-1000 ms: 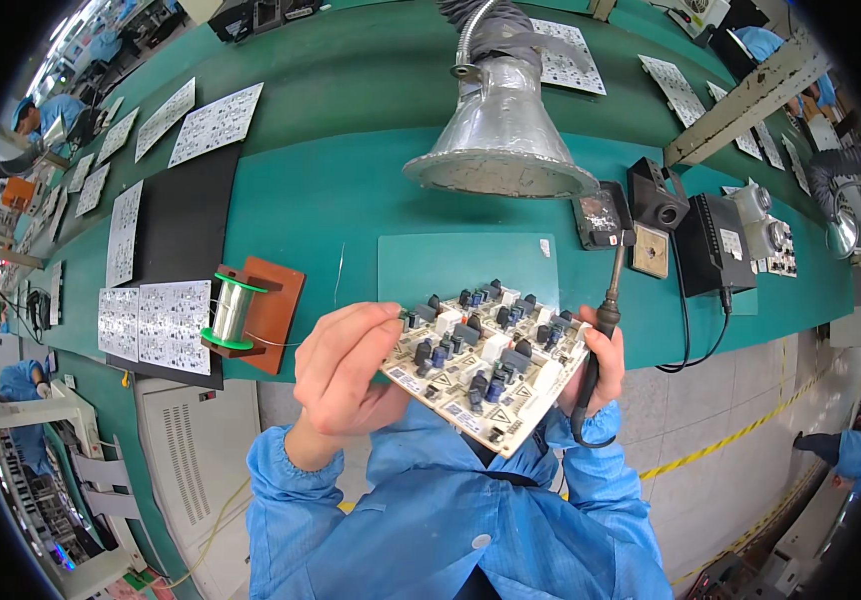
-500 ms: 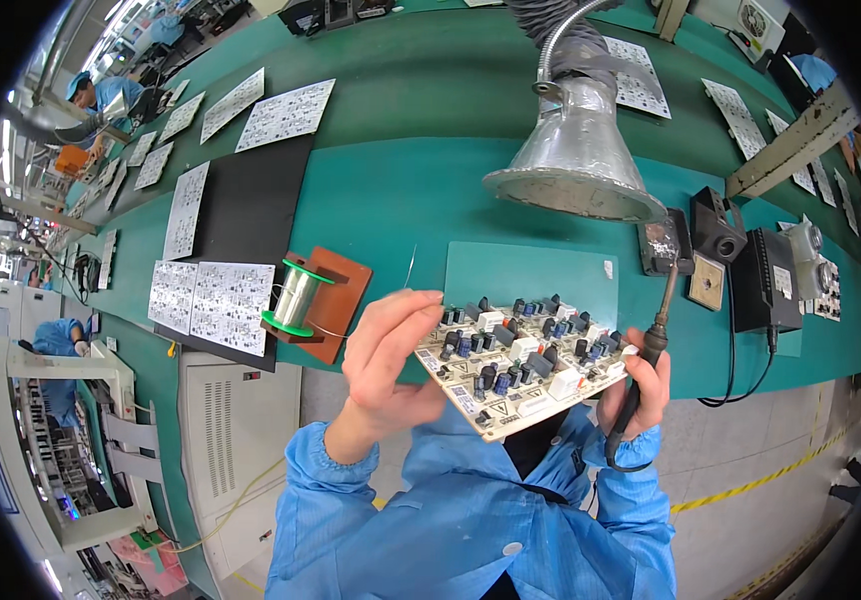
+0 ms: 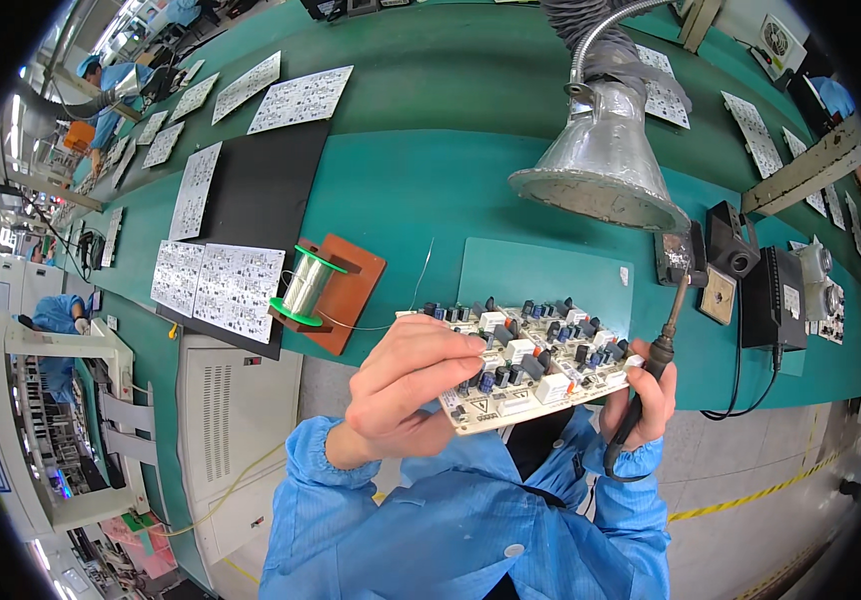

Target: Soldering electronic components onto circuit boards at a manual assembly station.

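A circuit board [image 3: 507, 400], crowded with black, blue and white components, is tilted above the bench's near edge. My right hand [image 3: 643, 408] grips its right edge and also keeps hold of a soldering iron [image 3: 660, 350], its tip pointing up and away. Over the board's left part reaches my left hand [image 3: 401, 385], thumb and fingers drawn together at the components. Whatever lies between those fingertips is hidden. A spool of solder wire [image 3: 305, 287] with green flanges sits on a brown stand [image 3: 360, 290], and a thin wire runs from it toward my left hand.
A metal fume hood [image 3: 606, 150] hangs over the bench. Soldering station boxes [image 3: 773, 295] and a sponge tray [image 3: 718, 295] stand at right. Several flat circuit boards [image 3: 241, 290] lie at left, some on a black mat [image 3: 266, 190]. Other people work at far left.
My left hand has moved from the board's left edge in over its components, fingers drawing together. The bench scene has shifted slightly right in view. My right hand keeps its grip.
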{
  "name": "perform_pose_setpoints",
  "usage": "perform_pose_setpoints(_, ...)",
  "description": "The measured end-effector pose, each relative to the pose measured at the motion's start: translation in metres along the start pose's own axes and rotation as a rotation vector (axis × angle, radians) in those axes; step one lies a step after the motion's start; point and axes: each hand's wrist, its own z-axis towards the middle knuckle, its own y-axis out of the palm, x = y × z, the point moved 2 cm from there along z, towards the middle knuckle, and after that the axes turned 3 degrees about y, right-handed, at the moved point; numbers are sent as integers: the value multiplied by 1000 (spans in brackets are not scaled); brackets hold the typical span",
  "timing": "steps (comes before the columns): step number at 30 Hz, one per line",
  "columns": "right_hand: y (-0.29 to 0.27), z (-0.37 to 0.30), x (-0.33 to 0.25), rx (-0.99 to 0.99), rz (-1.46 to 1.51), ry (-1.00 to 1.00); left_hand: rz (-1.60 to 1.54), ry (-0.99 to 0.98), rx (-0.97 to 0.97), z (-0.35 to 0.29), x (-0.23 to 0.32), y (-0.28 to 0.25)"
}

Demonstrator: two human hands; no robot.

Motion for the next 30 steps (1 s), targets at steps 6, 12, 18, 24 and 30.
perform_pose_setpoints(6, 2, 0, 0, 2, -3, 2, -33, 27, -29, -8, -8, -1)
perform_pose_setpoints(12, 2, -1, -1, 23, -7, 4, 57, -211, 55, -14, -13, -6)
perform_pose_setpoints(18, 0, -1, -2, -21, -6, -3, 123, -199, 59, -26, -19, -6)
perform_pose_setpoints(24, 4, 5, -7, 49, -2, 26, 226, -147, 47, -29, -19, -3)
perform_pose_setpoints(30, 3, 11, -13, -34, -49, 22, 225, -198, 90, -34, -26, -4)
